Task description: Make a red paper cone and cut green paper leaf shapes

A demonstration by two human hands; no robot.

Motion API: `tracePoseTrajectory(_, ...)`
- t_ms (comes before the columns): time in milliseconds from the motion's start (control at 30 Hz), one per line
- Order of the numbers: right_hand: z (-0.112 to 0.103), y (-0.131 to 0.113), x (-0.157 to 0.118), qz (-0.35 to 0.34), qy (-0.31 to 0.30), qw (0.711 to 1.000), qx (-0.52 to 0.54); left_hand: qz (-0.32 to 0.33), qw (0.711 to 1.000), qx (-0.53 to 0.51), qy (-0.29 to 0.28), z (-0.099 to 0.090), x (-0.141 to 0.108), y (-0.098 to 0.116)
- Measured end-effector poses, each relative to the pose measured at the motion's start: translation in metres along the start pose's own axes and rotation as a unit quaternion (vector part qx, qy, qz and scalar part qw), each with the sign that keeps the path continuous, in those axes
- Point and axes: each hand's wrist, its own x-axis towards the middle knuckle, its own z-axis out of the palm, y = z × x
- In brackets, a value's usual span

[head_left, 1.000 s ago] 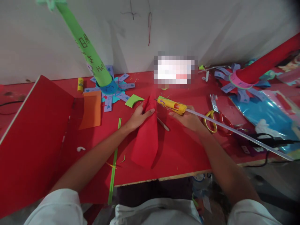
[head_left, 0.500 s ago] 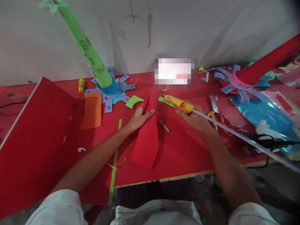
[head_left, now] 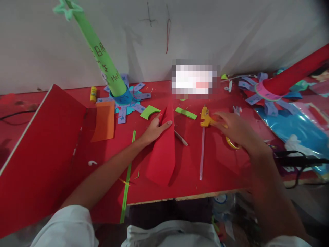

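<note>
My left hand [head_left: 154,130] grips a folded red paper [head_left: 163,156] near its upper end, thumb on top. The yellow glue gun [head_left: 205,117] lies on the red table with its long clear glue stick [head_left: 202,154] pointing toward the front edge. Right of the gun, my right hand [head_left: 227,125] is at its yellow handle, and its fingertips are hard to make out. Yellow-handled scissors [head_left: 232,143] lie partly hidden beneath that hand. A thin pale stick [head_left: 181,138] pokes out beside the folded paper.
A green paper tube [head_left: 102,58] stands at the back left, a red tube [head_left: 290,77] at the back right. A red board [head_left: 46,154] slants up at the left. Orange paper [head_left: 105,120], green pieces [head_left: 186,113], green strips [head_left: 128,178] and a blue plastic packet [head_left: 280,120] lie around.
The glue gun has turned from pointing left to pointing away, its glue stick swinging toward the front edge. My right hand has shifted right toward the handle. My left hand still grips the red paper.
</note>
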Motion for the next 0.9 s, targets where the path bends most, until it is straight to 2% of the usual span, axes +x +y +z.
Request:
tracePoseTrajectory(100,-0.009,-0.021,0.013,0.01,0.033,0.999,0.015,0.013,1.0,-0.015,-0.009,0.001,0.0,0.003)
tracePoseTrajectory(167,-0.006,-0.046,0.023,0.013,0.036,0.994,0.098,0.012,0.999,-0.03,-0.012,0.002,-0.001,0.004)
tracePoseTrajectory(300,0.022,-0.101,0.038,-0.017,0.022,0.974,0.224,0.007,0.999,-0.044,-0.013,0.004,-0.001,0.007)
tracePoseTrajectory(400,0.047,-0.128,0.044,-0.011,0.014,0.965,0.262,0.024,0.999,-0.036,-0.013,0.004,0.0,0.009)
tracePoseTrajectory(500,0.064,-0.14,0.047,0.032,0.007,0.94,0.341,0.039,0.998,-0.039,-0.008,0.005,0.001,0.01)
tracePoseTrajectory(700,0.075,-0.155,0.038,0.048,-0.06,0.849,0.523,0.044,0.997,-0.065,-0.003,0.008,-0.002,0.014)
tracePoseTrajectory(767,0.074,-0.162,0.033,0.046,-0.058,0.84,0.537,0.059,0.997,-0.058,-0.003,0.009,-0.003,0.017)
tracePoseTrajectory(900,0.074,-0.175,0.025,0.061,-0.019,0.851,0.521,0.102,0.994,-0.028,0.012,0.009,-0.003,0.027)
